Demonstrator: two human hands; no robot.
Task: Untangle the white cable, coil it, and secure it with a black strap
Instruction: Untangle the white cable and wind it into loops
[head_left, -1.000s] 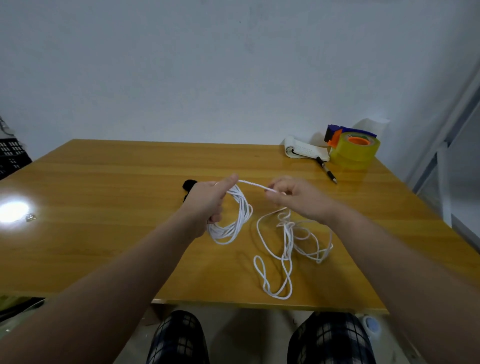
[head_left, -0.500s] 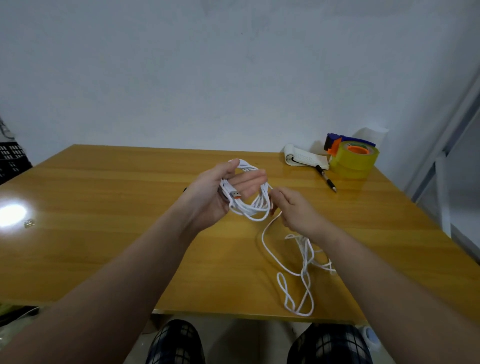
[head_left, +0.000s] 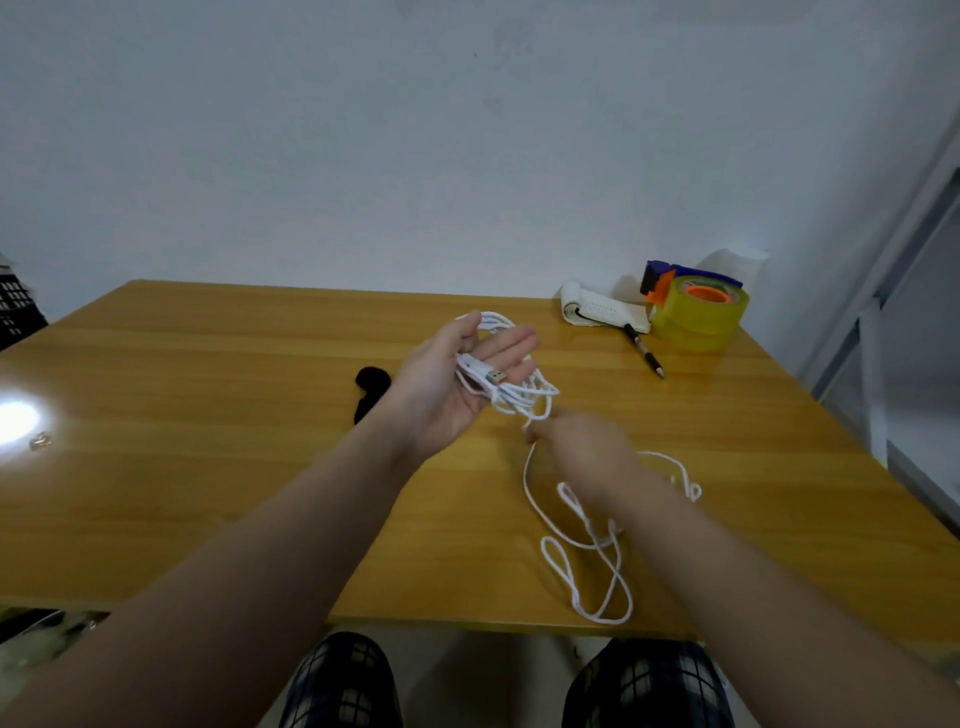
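The white cable (head_left: 597, 545) is partly coiled; the loose rest lies in tangled loops on the wooden table (head_left: 208, 415) near its front edge. My left hand (head_left: 452, 384) is raised palm up with straight fingers. It carries the coil (head_left: 519, 395) looped over it, and the USB plug lies across the fingers. My right hand (head_left: 582, 447), blurred, is just below the coil and pinches the strand that runs from the coil down to the loose loops. The black strap (head_left: 371, 384) lies on the table, partly hidden behind my left wrist.
At the back right stand a yellow tape roll in a blue-orange dispenser (head_left: 698, 312), a white notepad (head_left: 602, 312) and a pen (head_left: 644, 356). A small metal piece (head_left: 40, 441) lies at the far left. My knees show under the front edge.
My left hand turned palm up and opened its fingers, with the coil lying on it. My right hand moved down and right along the strand, away from the coil.
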